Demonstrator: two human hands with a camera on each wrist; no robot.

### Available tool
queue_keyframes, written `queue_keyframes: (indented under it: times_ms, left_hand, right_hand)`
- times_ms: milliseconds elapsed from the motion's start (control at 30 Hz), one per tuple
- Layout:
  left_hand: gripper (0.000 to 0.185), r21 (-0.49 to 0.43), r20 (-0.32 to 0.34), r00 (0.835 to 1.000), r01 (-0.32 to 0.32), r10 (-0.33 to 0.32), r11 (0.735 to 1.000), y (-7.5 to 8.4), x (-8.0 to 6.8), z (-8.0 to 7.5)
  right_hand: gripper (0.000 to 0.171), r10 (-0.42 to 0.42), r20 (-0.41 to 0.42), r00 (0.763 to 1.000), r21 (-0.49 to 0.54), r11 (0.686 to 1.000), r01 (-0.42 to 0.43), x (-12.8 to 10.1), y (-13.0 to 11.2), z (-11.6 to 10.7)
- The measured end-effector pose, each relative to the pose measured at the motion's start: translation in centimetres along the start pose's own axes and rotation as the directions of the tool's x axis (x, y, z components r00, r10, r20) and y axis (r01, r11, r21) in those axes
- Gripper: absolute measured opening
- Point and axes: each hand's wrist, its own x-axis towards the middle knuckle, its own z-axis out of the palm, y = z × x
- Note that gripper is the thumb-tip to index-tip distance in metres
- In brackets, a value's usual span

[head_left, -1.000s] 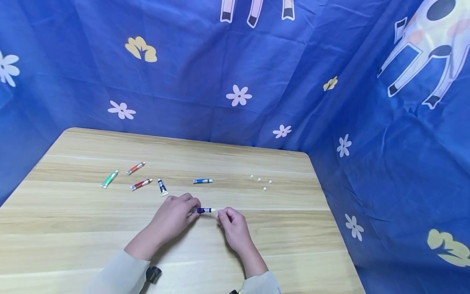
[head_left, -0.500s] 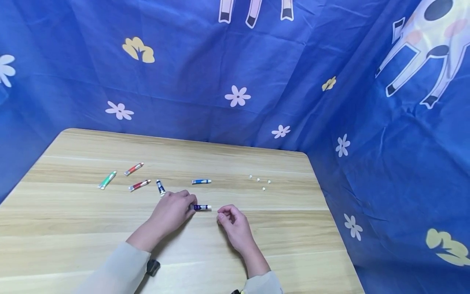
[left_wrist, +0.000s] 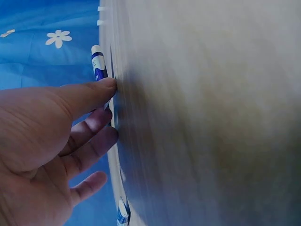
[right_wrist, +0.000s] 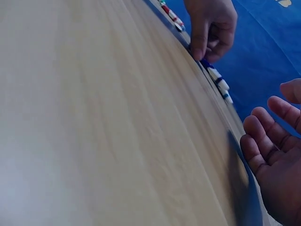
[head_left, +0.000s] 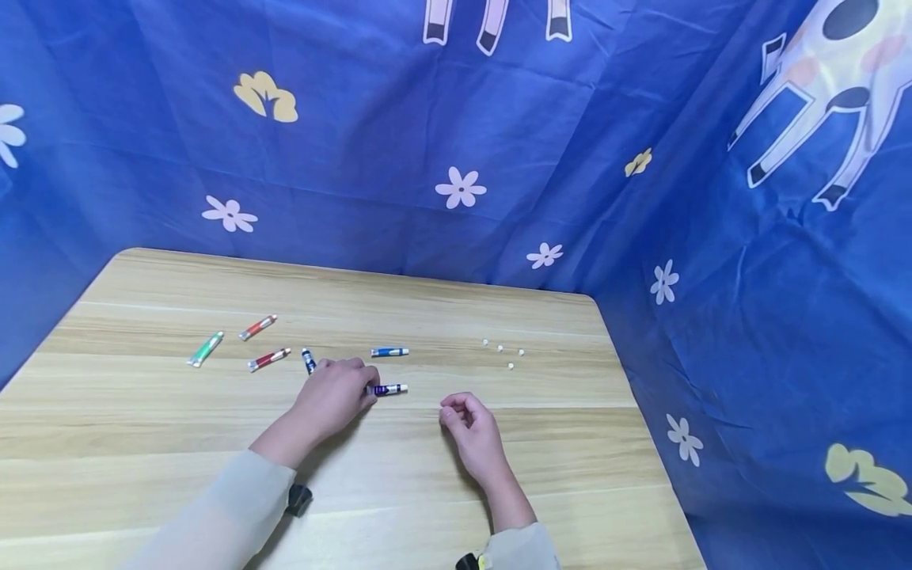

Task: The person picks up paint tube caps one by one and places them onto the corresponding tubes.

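Note:
On the wooden table [head_left: 570, 475], my left hand [head_left: 336, 393] pinches the left end of a small dark purple paint tube [head_left: 388, 389], which lies flat with its white tip to the right. The left wrist view shows my thumb and fingers at the table surface, with the tube [left_wrist: 98, 63] just past the thumb. My right hand [head_left: 470, 423] rests on the table a little to the right of the tube, apart from it. Its fingers are loosely curled and I see nothing in them. In the right wrist view they [right_wrist: 263, 141] hang relaxed.
Other small tubes lie behind my left hand: a green one [head_left: 205, 348], two red ones [head_left: 257, 327] [head_left: 268, 359], a dark blue one [head_left: 308, 360] and a blue one [head_left: 389, 351]. Several tiny white caps [head_left: 502, 352] sit at the right. Blue flowered cloth [head_left: 456, 190] walls in the table.
My right hand let go of the tube's tip and drew away to the right. My left hand carried the purple tube back and left, toward the other tubes.

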Motion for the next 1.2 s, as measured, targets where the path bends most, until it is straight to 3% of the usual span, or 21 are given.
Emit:
queue_keyframes:
  times_ms: [267, 633, 900, 1200]
  left_hand:
    - [0.015, -0.049, 0.010, 1.000, 0.030, -0.030, 0.998, -0.7, 1.0, 0.1]
    - [0.014, -0.050, 0.013, 0.999, 0.033, -0.032, 0.998, -1.0, 1.9, -0.3]
    - [0.014, -0.028, -0.002, 1.000, 0.029, -0.029, 0.999, -1.9, 2.1, -0.3]
    - [0.021, -0.014, 0.002, 1.000, 0.023, -0.023, 1.000, -1.6, 2.4, -0.5]
  right_hand:
    - [0.022, 0.034, -0.057, 0.998, 0.069, 0.997, -0.030, 1.1, 0.8, -1.9]
    - [0.021, 0.047, -0.166, 0.985, 0.094, 0.995, -0.031, 2.4, 1.8, -4.8]
    - [0.020, 0.056, -0.222, 0.974, 0.060, 0.997, -0.044, 3.8, 2.6, -7.5]
    - [0.020, 0.048, -0.262, 0.964, 0.028, 0.999, -0.042, 5.3, 3.5, -9.7]
